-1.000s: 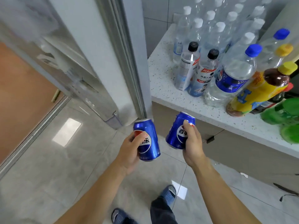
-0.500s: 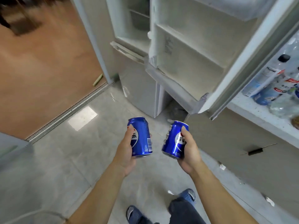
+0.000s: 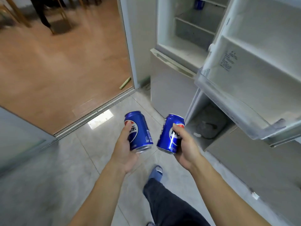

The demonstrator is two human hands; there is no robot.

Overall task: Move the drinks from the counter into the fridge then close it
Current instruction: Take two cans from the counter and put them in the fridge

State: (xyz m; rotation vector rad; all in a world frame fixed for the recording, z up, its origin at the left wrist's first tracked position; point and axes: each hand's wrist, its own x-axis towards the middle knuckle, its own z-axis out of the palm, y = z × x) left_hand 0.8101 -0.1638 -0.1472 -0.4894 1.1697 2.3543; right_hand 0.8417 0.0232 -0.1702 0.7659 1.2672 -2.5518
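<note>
Two blue cans [image 3: 138, 131], one wrapped in each hand's fingers, below and left of the open fridge [image 3: 184, 30]: lift upright onto its bare shelf, left hand [image 3: 123, 150] first, right hand [image 3: 187, 149] after.

Two glossy blue metal cans [image 3: 138, 131] caught the light above a polished, reflective grey tile floor [image 3: 68, 168]. Beyond the tiles lay matt wood-look flooring [image 3: 57, 62] — duller. The fridge's [image 3: 171, 88] front looked brushed and satiny — its door shelves [image 3: 244, 75] smooth white plastic.

cans: two blue, left [image 3: 138, 131] | right [image 3: 171, 133], tilted, apart | fridge [image 3: 182, 51]: open, possibly one can inside
</note>
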